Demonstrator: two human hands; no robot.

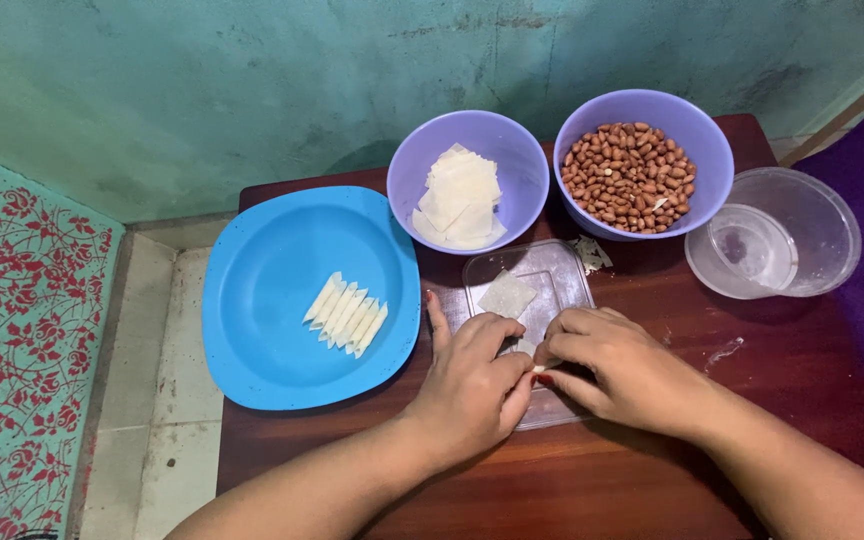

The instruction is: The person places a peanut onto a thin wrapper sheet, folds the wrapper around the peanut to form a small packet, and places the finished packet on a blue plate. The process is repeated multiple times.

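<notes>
My left hand (472, 375) and my right hand (612, 365) meet over a clear plastic lid (552, 275) on the dark wooden table (652, 460). Together their fingertips pinch a small pale dough wrapper piece (530, 350), mostly hidden between the fingers. A flat square wrapper (507, 294) lies on the lid just beyond the hands. A blue plate (272, 270) to the left holds several rolled white wrappers (346, 313) in a row.
A purple bowl (512, 150) with stacked white wrappers stands behind the lid. Another purple bowl (697, 130) holds peanuts (630, 175). A clear plastic container (802, 230) with a small cup inside sits at the right. A teal wall rises behind; tiled floor lies at the left.
</notes>
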